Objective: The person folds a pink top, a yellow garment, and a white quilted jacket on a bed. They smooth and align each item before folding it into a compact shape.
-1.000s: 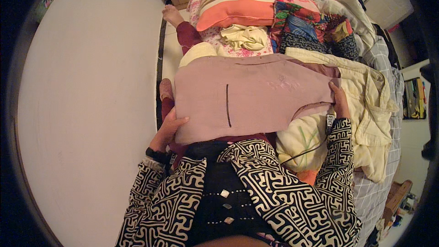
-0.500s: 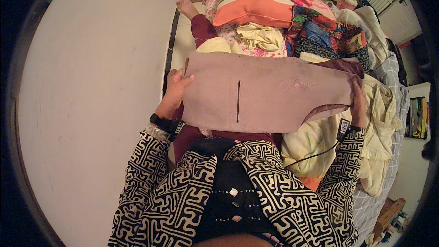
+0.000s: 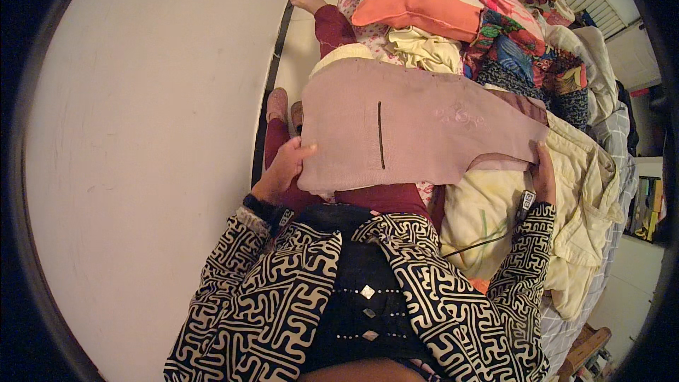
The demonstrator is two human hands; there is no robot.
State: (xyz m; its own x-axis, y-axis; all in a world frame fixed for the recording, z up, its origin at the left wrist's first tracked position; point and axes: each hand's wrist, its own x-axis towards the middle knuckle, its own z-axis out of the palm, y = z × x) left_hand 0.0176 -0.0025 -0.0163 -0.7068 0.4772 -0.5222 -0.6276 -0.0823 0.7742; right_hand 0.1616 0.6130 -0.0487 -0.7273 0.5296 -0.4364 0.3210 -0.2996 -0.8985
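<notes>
A mauve-pink vest [image 3: 417, 127] lies stretched sideways across my lap, folded so that one front faces up. It has a dark straight pocket slit [image 3: 381, 134], an embroidered flower [image 3: 460, 116] and a curved armhole with darker lining. My left hand [image 3: 286, 168] pinches the hem end near its lower corner, thumb on top and fingers hidden underneath. At the narrow shoulder end, my right hand [image 3: 543, 172] grips the cloth, its fingers partly behind it. Both hands are closed on the vest.
A pale yellow garment [image 3: 573, 205] lies to the right on a checked bedcover [image 3: 612, 223]. Beyond the vest are a crumpled cream cloth [image 3: 424, 49], a striped orange pillow [image 3: 417, 7] and patterned clothes [image 3: 523, 56]. A white wall-like surface [image 3: 155, 155] fills the left.
The vest has come down and flattened over my legs. My left hand now holds nearer its lower corner, and my right hand still grips the shoulder end. The view has shifted slightly.
</notes>
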